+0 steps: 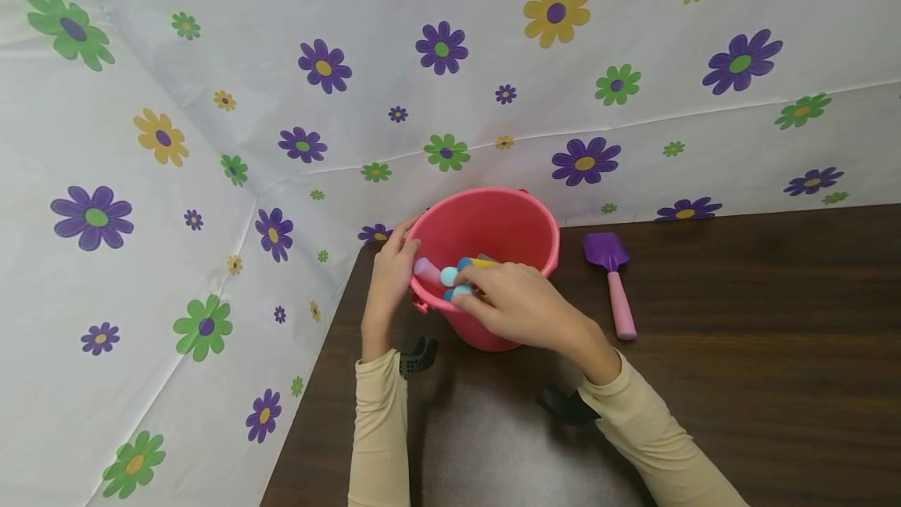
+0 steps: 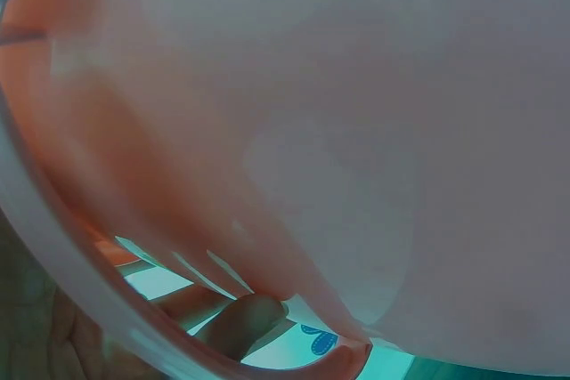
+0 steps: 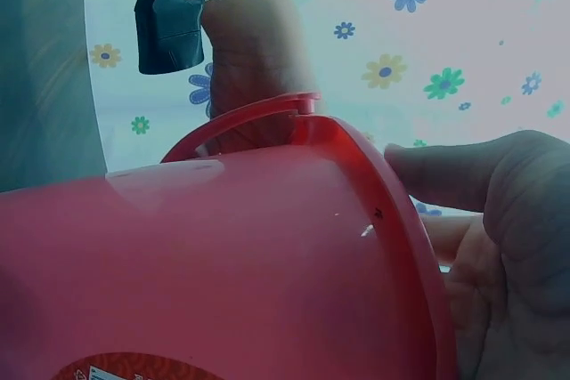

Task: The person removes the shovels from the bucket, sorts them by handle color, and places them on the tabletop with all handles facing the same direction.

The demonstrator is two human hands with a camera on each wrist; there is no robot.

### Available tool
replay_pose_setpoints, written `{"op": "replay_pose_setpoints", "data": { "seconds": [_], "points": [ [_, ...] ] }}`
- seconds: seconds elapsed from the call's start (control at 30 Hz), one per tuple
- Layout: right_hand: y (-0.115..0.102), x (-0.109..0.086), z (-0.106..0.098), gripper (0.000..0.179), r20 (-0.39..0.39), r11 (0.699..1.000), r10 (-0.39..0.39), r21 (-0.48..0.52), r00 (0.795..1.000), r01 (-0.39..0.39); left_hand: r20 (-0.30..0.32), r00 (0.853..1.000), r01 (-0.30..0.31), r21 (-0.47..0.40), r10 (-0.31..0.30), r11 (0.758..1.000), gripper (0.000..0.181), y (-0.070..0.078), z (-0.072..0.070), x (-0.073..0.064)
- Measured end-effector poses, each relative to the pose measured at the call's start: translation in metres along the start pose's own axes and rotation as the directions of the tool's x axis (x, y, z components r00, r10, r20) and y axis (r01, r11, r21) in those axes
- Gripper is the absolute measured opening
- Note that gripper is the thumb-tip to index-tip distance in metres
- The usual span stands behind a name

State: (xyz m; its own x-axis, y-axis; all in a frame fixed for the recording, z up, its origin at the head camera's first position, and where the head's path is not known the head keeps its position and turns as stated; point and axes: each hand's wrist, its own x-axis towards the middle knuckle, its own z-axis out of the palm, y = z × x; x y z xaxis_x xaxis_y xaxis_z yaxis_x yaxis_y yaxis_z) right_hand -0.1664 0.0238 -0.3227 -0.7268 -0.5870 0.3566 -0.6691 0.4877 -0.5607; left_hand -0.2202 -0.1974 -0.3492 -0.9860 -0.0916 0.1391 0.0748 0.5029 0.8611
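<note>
A pink toy bucket stands tilted towards me on the table. My left hand grips its left rim, with the thumb over the edge; in the left wrist view its fingers show past the rim. My right hand reaches over the near rim into the bucket. Its thumb and index fingertip pinch a light blue round-ended toy. Beside it lie another light blue rounded end, a lilac rounded piece and a yellow piece. Their lower parts are hidden in the bucket.
A toy shovel with purple blade and pink handle lies on the dark wooden table, right of the bucket. A white flower-printed sheet hangs behind and at the left. Black wrist mounts are strapped to both forearms.
</note>
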Motion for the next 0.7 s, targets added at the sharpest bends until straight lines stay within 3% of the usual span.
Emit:
{"op": "replay_pose_setpoints", "data": {
  "seconds": [0.37,0.7],
  "points": [
    [0.0021,0.0026,0.0009,0.015,-0.041,0.997,0.033,0.064,0.999,-0.03,0.0,1.0,-0.004,0.003,0.004,1.0,0.048,0.0011,-0.0001,-0.0005],
    [0.0033,0.0043,0.0011,0.005,-0.093,0.998,0.047,0.034,0.995,-0.044,0.002,1.0,-0.003,-0.014,0.003,1.0,0.048,0.0006,0.0011,0.0001]
  ]
}}
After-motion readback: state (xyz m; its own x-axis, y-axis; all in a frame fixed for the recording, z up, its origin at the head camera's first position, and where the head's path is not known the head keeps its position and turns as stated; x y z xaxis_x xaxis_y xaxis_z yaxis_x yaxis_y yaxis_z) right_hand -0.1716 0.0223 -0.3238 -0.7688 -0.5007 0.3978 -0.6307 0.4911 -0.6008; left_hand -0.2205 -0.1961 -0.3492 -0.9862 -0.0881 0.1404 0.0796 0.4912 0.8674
